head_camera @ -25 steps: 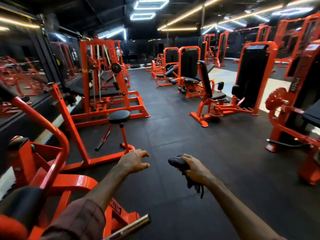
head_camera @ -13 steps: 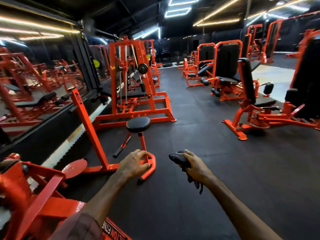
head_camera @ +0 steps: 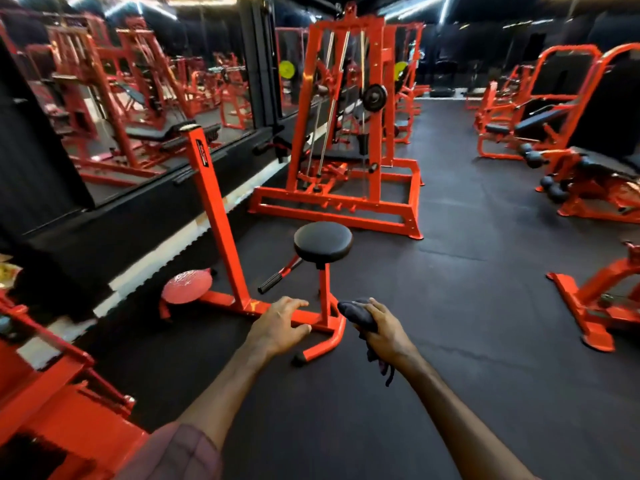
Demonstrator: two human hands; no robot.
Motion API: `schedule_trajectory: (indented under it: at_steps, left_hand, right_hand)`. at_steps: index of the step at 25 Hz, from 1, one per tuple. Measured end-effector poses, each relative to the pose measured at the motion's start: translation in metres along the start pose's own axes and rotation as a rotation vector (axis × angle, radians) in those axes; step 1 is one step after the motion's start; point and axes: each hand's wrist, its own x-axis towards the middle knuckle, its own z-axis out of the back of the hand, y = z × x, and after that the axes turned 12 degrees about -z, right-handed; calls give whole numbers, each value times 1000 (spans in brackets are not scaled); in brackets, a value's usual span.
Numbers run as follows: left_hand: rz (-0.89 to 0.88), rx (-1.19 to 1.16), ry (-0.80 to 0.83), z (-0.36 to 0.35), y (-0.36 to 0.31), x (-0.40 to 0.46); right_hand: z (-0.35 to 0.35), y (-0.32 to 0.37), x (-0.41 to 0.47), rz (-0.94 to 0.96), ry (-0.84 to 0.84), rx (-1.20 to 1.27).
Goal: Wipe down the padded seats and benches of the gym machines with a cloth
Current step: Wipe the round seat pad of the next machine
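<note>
Round black stool seat (head_camera: 322, 241) now sits much nearer, straight beyond my hands, so it's next: my right hand (head_camera: 380, 328) grips the dark cloth (head_camera: 358, 313), my left hand (head_camera: 278, 323) loose, empty.

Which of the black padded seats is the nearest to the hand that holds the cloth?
The round stool seat, directly ahead of the right hand gripping the dark cloth. It is circular on one orange post; the other pads are long benches farther away.
</note>
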Motion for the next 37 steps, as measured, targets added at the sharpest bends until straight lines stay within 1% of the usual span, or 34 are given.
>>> schedule_trajectory:
  at_steps: [3, 5, 7, 10, 14, 17, 21, 25, 27, 30, 32, 33, 35, 36, 37]
  left_hand:
    - [54, -32, -14, -17, 50, 77]
    - [80, -78, -17, -30, 81, 130]
    - [106, -139, -11, -38, 108, 184]
    - [118, -175, 26, -46, 144, 262]
    - [168, -196, 44, -56, 187, 336]
    - [173, -218, 54, -70, 221, 381]
    - [244, -235, 60, -82, 268, 442]
    - [345, -229, 105, -95, 312, 509]
    - [391, -235, 150, -100, 331, 538]
    - [434, -198, 203, -108, 360, 578]
    - [471, -198, 269, -117, 375, 599]
    - [478, -193, 307, -123, 381, 608]
    - [473, -150, 384, -132, 388, 628]
    - [478, -132, 406, -136, 388, 635]
    - [491, -122, 409, -137, 387, 638]
  right_hand:
    - [1, -12, 93, 20, -4, -1]
    - [3, -21, 152, 29, -17, 39]
    - [4, -29, 210, -21, -48, 87]
    - [3, -46, 300, -31, -60, 115]
    - [-8, -57, 393, -128, -101, 93]
    - [-21, -68, 464, -170, -102, 64]
    - [-39, -92, 566, -150, -145, 8]
    - [-70, -118, 662, -182, -77, -147]
    - [-90, -128, 690, -168, -5, -252]
    - [-123, -136, 709, -32, 123, -482]
    - [-141, -139, 703, 37, 203, -594]
    - [-146, -142, 695, 60, 194, -638]
    - [-135, -155, 689, 116, 114, -691]
    - [-128, -163, 687, 136, 86, -716]
    - [-121, -168, 688, 116, 67, -736]
